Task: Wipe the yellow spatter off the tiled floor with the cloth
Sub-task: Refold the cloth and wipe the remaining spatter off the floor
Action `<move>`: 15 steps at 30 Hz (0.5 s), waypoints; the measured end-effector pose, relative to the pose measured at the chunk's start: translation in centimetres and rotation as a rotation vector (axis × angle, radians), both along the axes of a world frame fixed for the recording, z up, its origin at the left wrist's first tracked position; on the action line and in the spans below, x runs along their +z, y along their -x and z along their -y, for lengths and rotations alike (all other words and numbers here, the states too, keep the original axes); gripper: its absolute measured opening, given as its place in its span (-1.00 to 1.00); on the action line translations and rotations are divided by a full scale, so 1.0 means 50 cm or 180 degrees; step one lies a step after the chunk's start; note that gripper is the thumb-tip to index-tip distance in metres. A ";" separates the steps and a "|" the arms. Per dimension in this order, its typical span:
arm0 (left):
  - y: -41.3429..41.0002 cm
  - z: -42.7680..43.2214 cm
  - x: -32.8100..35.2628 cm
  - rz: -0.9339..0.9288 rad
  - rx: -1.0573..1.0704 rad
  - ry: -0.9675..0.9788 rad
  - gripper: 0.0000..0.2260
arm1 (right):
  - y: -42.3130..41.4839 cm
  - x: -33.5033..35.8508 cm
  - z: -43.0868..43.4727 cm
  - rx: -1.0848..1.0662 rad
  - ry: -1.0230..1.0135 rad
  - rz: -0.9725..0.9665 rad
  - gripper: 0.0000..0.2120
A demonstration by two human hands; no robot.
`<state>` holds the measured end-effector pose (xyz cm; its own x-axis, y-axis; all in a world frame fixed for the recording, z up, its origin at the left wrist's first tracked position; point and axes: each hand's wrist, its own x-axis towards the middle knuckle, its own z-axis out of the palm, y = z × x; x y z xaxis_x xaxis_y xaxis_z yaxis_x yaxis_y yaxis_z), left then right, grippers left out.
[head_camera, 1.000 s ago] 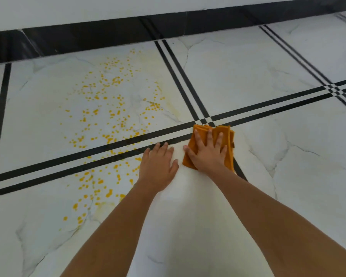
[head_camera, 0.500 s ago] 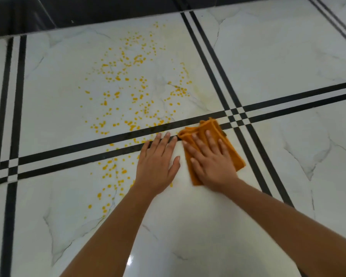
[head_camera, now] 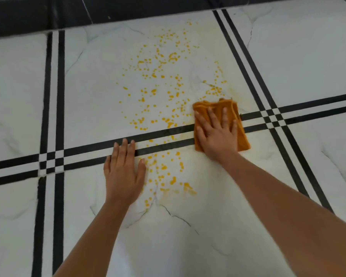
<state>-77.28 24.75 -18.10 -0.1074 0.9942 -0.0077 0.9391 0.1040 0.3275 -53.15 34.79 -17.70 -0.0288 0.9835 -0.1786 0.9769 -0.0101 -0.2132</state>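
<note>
Cloth (head_camera: 243,134) looks soft, light and floppy, so we'd press its middle, like our right hand (head_camera: 218,136) does right of centre with fingers spread flat, left hand (head_camera: 124,176) flat on the floor (head_camera: 188,246).

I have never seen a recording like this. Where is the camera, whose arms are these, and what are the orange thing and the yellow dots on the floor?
There is no machine here. A person wears a camera on the head, so this one view looks forward and down at that person's own arms. The left hand rests flat on the tiled floor and holds nothing. The right hand presses an orange cloth onto the floor with straight fingers, at the right edge of the yellow spatter. Most drops are not yet wiped.
</note>
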 end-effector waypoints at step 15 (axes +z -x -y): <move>0.143 0.064 0.002 -0.0289 0.0061 0.0240 -0.44 | 0.273 0.000 0.102 0.2006 -0.0196 0.0038 -0.51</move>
